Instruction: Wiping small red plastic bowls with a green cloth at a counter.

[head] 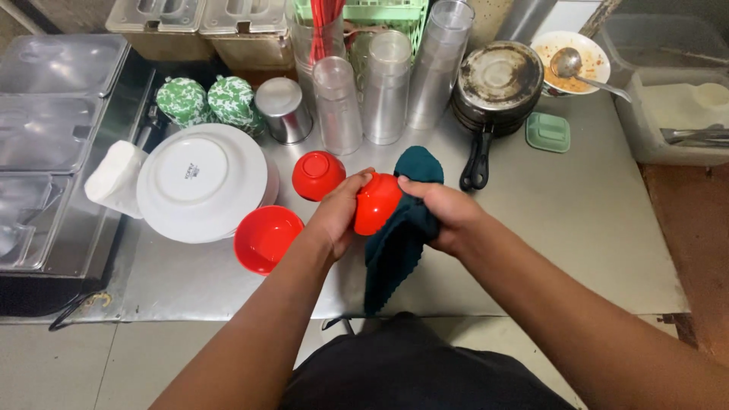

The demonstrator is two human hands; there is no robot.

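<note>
My left hand (338, 214) grips a small red bowl (377, 202) above the front of the steel table (577, 220). My right hand (444, 216) holds a dark teal cloth (399, 243) pressed against the bowl's right side; the cloth hangs down below both hands. Two more red bowls rest on the table to the left: one upside down (318, 175), one upright and open (266, 238).
A stack of white plates (201, 182) with a white rag (115, 179) lies at left. Clear plastic tumblers (386, 87), a steel cup (282, 110) and green patterned cups (206, 100) stand behind. Stacked black pans (495, 87), a green lid (547, 131), a dirty bowl with spoon (571, 62).
</note>
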